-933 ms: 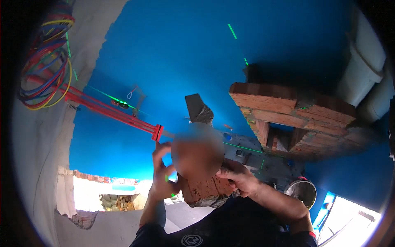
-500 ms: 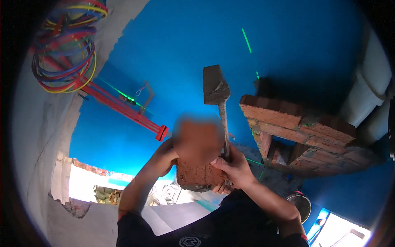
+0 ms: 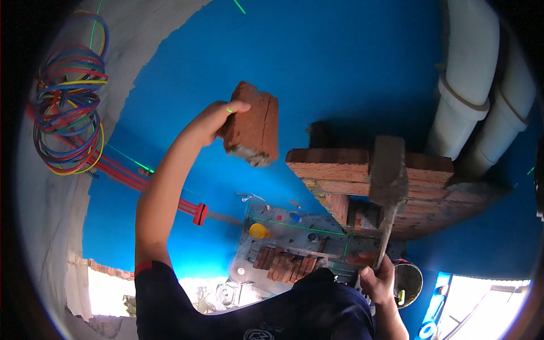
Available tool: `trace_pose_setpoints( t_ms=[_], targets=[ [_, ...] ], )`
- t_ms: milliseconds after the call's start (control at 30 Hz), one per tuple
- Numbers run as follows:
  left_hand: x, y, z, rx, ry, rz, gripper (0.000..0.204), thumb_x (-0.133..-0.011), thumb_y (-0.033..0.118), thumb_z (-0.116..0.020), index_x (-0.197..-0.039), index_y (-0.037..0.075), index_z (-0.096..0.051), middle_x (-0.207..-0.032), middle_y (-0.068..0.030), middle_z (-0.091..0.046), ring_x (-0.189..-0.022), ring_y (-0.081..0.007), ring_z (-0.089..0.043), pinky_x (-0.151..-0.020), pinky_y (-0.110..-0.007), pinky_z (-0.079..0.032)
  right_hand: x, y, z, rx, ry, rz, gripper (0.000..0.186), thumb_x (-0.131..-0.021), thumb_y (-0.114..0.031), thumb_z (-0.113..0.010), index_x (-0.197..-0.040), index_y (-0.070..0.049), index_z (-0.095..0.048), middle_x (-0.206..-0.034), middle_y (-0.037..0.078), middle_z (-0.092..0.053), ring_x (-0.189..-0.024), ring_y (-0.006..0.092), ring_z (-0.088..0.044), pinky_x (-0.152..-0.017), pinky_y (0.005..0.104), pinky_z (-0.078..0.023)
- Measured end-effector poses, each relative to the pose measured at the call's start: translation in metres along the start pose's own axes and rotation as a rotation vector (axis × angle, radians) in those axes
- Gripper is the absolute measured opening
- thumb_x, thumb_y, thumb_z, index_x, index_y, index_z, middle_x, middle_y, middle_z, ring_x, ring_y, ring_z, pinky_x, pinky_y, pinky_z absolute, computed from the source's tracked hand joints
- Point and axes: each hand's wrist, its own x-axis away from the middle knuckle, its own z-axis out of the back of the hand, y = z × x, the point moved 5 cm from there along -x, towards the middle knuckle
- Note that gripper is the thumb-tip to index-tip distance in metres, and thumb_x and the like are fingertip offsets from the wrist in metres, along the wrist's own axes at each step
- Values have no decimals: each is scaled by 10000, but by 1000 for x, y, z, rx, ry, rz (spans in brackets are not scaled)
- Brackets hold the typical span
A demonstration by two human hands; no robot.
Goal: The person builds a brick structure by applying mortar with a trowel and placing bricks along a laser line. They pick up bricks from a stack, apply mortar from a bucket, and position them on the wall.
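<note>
High in front of me, my left hand point(image 3: 218, 122) grips a red brick point(image 3: 258, 122), its fingers hooked behind it and the thumb over its near side. Grey mortar clings to the lower end of the brick, which is clear of everything else. Lower right, my right hand point(image 3: 378, 281) is wrapped round the handle of a mortar-coated trowel point(image 3: 389, 175). The trowel points upward, its squarish blade overlapping the view of a partly built brick wall point(image 3: 334, 177) with a small opening in it.
White pipes point(image 3: 469, 73) run down the blue wall point(image 3: 340, 62) at right. Red conduits point(image 3: 127, 178) and coiled wires point(image 3: 71, 102) are on the left. Below lie several stacked bricks point(image 3: 286, 266) and a yellow round thing point(image 3: 259, 230). A bucket point(image 3: 409, 283) stands by my right hand.
The brick, before held low between both hands, has gone up and forward in my left hand alone. My right hand has moved away to the lower right with the trowel. The view has shifted.
</note>
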Motion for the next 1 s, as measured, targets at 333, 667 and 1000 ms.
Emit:
trace_pose_setpoints(
  t_ms=[333, 667, 1000],
  targets=[
    [-94, 17, -50, -259, -24, 10, 758, -777, 428, -704, -1288, -73, -454, -1208, -242, -557, -1027, -329, -615, -737, -474, -546, 59, 8, 32, 49, 280, -126, 602, -750, -491, -762, -982, 37, -590, -914, 102, -683, -777, 129, -589, -731, 263, -459],
    [-124, -4, -64, -393, -86, 67, 677, -804, 394, -697, -1237, -86, -497, -1131, -236, -604, -960, -334, -644, -698, -482, -549, 76, 35, 46, 40, 218, -255, 588, -730, -440, -797, -1004, 38, -593, -935, 99, -679, -831, 146, -606, -773, 273, -467],
    [-126, -6, -78, -496, -103, 94, 661, -809, 394, -697, -1221, -88, -512, -1138, -233, -599, -1010, -340, -619, -696, -519, -539, 72, 34, 40, 52, 172, -212, 578, -698, -463, -813, -932, 31, -626, -899, 89, -668, -809, 135, -595, -749, 263, -454]
  ],
)
